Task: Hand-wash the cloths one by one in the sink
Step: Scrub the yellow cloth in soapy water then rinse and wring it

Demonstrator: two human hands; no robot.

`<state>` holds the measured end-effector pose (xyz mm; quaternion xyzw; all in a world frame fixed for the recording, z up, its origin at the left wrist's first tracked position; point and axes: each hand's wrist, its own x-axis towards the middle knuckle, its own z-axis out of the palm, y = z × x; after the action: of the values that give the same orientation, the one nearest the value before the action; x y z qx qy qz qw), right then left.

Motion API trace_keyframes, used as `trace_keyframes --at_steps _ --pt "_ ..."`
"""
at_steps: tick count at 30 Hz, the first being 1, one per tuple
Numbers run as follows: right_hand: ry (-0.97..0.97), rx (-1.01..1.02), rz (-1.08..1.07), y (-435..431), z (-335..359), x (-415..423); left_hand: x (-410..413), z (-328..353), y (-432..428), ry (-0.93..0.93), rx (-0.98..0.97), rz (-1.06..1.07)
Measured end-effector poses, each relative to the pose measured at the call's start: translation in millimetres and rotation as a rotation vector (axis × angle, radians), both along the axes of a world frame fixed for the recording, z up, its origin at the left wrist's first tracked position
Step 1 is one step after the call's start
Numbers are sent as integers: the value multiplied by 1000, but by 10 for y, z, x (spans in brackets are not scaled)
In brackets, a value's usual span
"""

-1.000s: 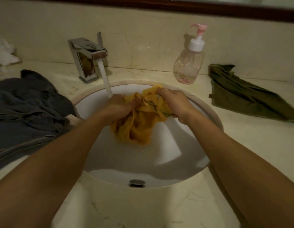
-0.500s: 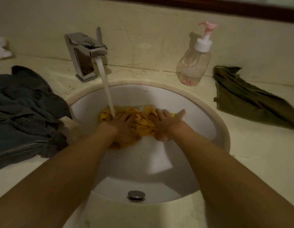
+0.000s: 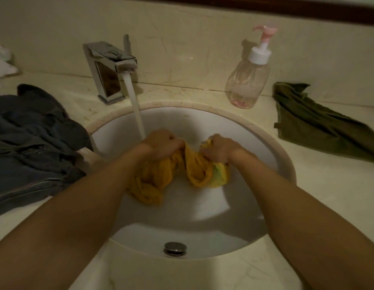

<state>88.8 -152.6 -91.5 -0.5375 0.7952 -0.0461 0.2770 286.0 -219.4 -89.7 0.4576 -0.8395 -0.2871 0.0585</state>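
Left hand (image 3: 161,144) and right hand (image 3: 218,148) each squeezing a bunch of the yellow cloth (image 3: 194,170), tap water (image 3: 135,107) hitting the left hand, white sink (image 3: 240,132) around them

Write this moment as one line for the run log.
step: washing yellow cloth in sink | left hand: grips it | right hand: grips it | faucet: running | on counter: grey cloth, green cloth

We reach both bare forearms fwd & down, our L hand (image 3: 161,144) fisted knuckles-up, R hand (image 3: 218,148) fisted near it, both gripping the yellow cloth (image 3: 194,170), wrists apart
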Motion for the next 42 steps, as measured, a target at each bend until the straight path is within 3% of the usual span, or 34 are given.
trace_keyframes --at_steps 1,2,4,6,9,12,15,20,23,25,27,29,31,32,34,36,40,42 --pt "207 -80 24 24 16 27 21 -15 -34 6 -97 70" --pt "291 -197 46 48 75 82 45 -20 -59 -1 -243 116" --pt "165 -326 137 78 137 176 76 -25 -80 -16 -474 143" --pt "110 -146 323 79 107 274 75 -67 -145 -102 -382 98" --pt "382 136 497 58 -118 360 42 -270 -195 -472 -23 -90" --pt "483 64 447 47 -274 401 63 -420 -201 -611 -21 -133" --pt "539 -55 410 4 -267 468 54 -271 -165 -470 -47 -120" --pt "8 48 260 -36 -55 318 -42 -69 -27 -290 273 -103" --pt "-277 113 25 -40 70 250 -78 17 -28 -273 163 -162" --pt "-375 0 -70 -49 76 150 -55 13 -91 -201 30 -98" --pt "-169 -231 -84 -53 83 50 27 -27 -183 -179 -122 17" --pt "186 -377 -19 -14 60 68 99 -49 -208 -143 -272 42" --pt "187 -369 66 -11 101 144 66 -18 -161 -69 -269 -27" --pt "153 -224 132 -19 93 180 32 -21 -129 -105 -197 -100" --pt "217 160 303 -9 -18 230 -18 -97 -51 -383 -37 -230" --pt "327 297 402 16 -125 239 -3 -224 -58 -641 -5 -244" --pt "418 59 417 52 -162 342 28 -248 -121 -564 -98 -198" --pt "281 -10 348 36 -148 341 3 -185 -98 -477 -93 -213"
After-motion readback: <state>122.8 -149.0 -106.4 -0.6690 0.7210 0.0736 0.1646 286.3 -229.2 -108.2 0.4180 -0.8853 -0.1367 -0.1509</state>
